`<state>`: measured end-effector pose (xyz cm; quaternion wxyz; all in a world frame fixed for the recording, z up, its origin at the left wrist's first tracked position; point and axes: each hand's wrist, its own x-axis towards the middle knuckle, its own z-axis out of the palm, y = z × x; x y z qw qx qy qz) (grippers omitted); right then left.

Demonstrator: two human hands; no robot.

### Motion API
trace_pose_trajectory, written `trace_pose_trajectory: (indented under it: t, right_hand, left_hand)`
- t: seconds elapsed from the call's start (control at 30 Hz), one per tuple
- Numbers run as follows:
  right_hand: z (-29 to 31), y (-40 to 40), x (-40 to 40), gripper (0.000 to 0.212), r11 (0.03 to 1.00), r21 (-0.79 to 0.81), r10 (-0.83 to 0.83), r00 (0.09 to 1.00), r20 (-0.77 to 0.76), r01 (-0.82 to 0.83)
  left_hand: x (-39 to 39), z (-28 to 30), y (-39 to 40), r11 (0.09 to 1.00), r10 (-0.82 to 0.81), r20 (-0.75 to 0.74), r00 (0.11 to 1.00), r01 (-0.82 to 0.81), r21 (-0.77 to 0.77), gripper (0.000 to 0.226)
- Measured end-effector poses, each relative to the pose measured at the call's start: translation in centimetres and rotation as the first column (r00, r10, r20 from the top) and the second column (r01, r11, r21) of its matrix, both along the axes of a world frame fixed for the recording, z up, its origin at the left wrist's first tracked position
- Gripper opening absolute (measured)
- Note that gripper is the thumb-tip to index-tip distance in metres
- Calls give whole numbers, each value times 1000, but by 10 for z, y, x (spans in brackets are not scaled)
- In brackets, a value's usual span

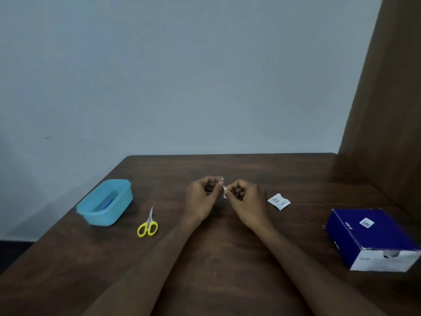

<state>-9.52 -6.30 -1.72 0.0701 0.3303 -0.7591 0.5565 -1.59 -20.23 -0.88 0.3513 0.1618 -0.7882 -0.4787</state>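
Left hand (pixel 200 197) and right hand (pixel 247 201) close together mid-table, both pinching strip (pixel 224 193). Wrapper (pixel 279 201) already off, lying toward the right edge. Peeling looks barely begun.

Seen from a head-worn camera, a person's left forearm (pixel 159 258) and right forearm (pixel 307 265) are showing bare and slim up to the wrists. The left hand (pixel 200 195) and right hand (pixel 246 197) are likewise showing bare, with a pale thumbnail (pixel 221 183) catching light on the left.
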Motion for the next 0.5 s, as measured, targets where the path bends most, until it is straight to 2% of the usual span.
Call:
trace_pose_trajectory:
  t: [0.1, 0.2, 0.3, 0.4, 0.5]
  right_hand:
    - [1, 0, 9, 13, 999, 19, 34, 999, -15, -34]
    - [1, -3, 19, 15, 995, 19, 100, 995, 19, -100]
    - [2, -6, 30, 15, 985, -1, 175, 983, 61, -175]
    - [1, -10, 42, 17, 968, -33, 250, 966, 71, -248]
    - [-3, -16, 55, 18, 947, -40, 321, 945, 64, -319]
  left_hand:
    - [11, -4, 4, 999, 41, 28, 999, -41, 16, 13]
    - [41, 4, 4, 992, 52, 102, 993, -39, -123, 25]
    - [80, 22, -9, 960, 124, 175, 977, -74, -269, 21]
    - [116, 43, -39, 945, 190, 165, 968, -135, -298, 18]
    - [149, 68, -76, 900, 337, 170, 926, -264, -346, 14]
